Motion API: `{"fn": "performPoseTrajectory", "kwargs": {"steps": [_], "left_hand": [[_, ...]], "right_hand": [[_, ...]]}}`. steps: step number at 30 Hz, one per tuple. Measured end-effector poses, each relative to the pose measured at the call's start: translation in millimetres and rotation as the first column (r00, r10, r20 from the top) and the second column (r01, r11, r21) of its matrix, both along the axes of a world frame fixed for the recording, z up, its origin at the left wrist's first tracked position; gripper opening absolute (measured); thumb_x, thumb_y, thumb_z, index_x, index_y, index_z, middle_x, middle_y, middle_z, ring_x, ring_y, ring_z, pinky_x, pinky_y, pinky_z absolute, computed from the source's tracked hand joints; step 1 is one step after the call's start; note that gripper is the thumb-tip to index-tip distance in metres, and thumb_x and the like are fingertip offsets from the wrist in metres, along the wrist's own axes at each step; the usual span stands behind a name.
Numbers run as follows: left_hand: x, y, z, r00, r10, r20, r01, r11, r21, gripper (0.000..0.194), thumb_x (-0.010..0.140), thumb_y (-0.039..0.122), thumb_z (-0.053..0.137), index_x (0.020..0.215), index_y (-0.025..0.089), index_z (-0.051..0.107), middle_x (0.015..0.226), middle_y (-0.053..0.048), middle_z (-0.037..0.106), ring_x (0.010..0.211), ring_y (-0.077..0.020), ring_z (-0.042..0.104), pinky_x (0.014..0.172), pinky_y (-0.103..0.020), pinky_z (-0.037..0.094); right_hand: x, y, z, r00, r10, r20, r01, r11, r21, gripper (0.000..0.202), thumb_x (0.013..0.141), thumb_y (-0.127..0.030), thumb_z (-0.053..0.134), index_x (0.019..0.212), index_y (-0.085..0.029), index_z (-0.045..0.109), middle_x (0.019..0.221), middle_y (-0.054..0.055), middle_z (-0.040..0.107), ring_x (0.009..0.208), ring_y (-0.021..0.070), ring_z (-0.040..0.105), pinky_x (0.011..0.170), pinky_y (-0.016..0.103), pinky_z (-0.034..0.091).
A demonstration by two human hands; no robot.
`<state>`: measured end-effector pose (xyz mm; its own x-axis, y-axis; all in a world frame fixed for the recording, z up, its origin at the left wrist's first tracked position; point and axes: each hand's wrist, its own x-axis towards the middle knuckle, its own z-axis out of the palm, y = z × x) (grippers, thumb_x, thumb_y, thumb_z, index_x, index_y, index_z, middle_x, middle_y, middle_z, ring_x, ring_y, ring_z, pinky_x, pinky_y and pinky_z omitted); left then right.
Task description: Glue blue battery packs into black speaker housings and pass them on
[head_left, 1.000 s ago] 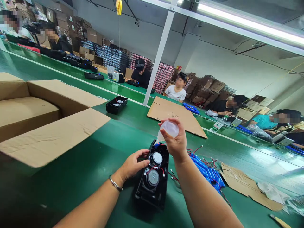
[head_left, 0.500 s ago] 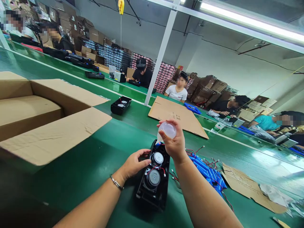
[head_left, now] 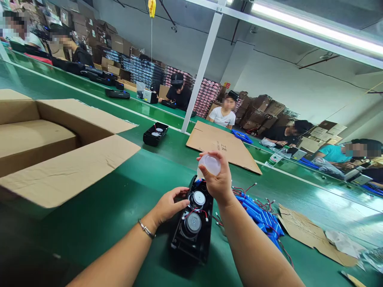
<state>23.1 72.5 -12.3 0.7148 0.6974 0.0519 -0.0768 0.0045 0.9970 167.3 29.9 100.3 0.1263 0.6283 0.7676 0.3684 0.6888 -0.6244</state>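
A black speaker housing point(head_left: 193, 223) with two round drivers and red wires lies open on the green conveyor belt point(head_left: 119, 199) in front of me. My left hand point(head_left: 167, 205) rests on its left edge, fingers touching the housing beside the upper driver. My right hand point(head_left: 217, 177) holds a small translucent white bottle point(head_left: 210, 164) tipped over the housing's far end. A pile of blue battery packs point(head_left: 259, 215) with red wires lies just right of my right wrist.
A large open cardboard box point(head_left: 54, 151) stands at the left. Another black housing point(head_left: 155, 134) sits farther up the belt, beside a flat cardboard sheet point(head_left: 221, 145). Torn cardboard point(head_left: 311, 235) lies at the right. Several people sit at the far side of the line.
The far black housing has drifted right along the belt. My hands and the bottle stay almost where they were over the near housing.
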Motion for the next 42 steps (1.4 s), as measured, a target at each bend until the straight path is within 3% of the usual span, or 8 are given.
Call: {"fn": "performPoseTrajectory", "kwargs": {"steps": [26,42], "left_hand": [[1,1,-1.2,1.0,0.007,-0.014,-0.006,0.999,0.036,0.052,0.071,0.038,0.064,0.114,0.012,0.052,0.118,-0.015,0.06,0.111,-0.0248,0.055,0.101,-0.042,0.039],[1,3,0.1,0.989,0.121,-0.085,-0.123,0.992,-0.01,0.046,0.065,0.03,0.066,0.106,0.01,0.056,0.108,-0.014,0.065,0.101,-0.0237,0.061,0.095,-0.039,0.044]], "right_hand": [[-5,-5,-2.7,1.0,-0.001,0.024,0.001,1.0,-0.004,0.035,0.081,-0.024,0.066,0.108,-0.025,0.044,0.105,0.005,0.057,0.09,0.0181,0.06,0.078,0.035,0.05],[2,-11,-5.9,0.999,0.009,-0.035,-0.009,1.0,0.002,0.035,0.081,-0.023,0.066,0.108,-0.024,0.044,0.104,0.005,0.056,0.09,0.0179,0.059,0.079,0.035,0.049]]}}
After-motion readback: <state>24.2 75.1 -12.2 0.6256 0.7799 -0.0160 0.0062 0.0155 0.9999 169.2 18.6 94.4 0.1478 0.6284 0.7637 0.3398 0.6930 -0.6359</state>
